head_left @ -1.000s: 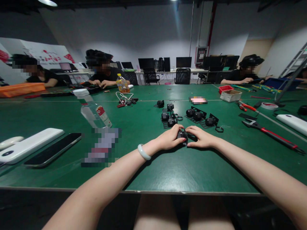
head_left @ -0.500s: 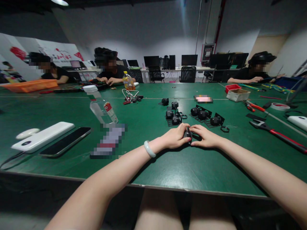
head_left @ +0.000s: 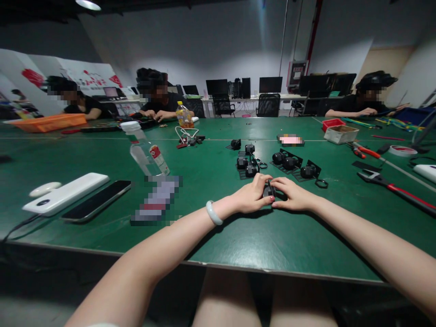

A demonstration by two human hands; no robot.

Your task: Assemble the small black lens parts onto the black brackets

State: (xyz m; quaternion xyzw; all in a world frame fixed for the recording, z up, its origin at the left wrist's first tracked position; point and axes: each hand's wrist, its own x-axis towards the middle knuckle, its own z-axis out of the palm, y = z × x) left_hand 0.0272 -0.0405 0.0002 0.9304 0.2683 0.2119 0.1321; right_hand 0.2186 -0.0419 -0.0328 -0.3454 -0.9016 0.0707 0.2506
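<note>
Above the green table (head_left: pixel 235 240), near its middle, my two hands meet around a black fitting (head_left: pixel 269 189) that resembles a cable gland on a flat plate. My left hand (head_left: pixel 254 194), with a pale bangle at the wrist, grips it from the left. Fingers and thumb of my right hand (head_left: pixel 293 195) close on its right side. The hands cover much of the piece. Just beyond lie several similar black fittings on plates, such as one fitting (head_left: pixel 250 170) and another (head_left: pixel 308 170). A loose black ring nut (head_left: pixel 321 183) rests right of them.
Left are a clear bottle (head_left: pixel 146 152), a white power bank (head_left: pixel 68 193) and a phone (head_left: pixel 97 201). An adjustable wrench (head_left: pixel 391 184), pliers (head_left: pixel 366 151) and a small white box (head_left: pixel 340 135) lie right. Co-workers sit across the table.
The black fitting has turned slightly between my fingers, so more of its broad side shows. Both hands keep hold of it. The whole view has shifted a little.
</note>
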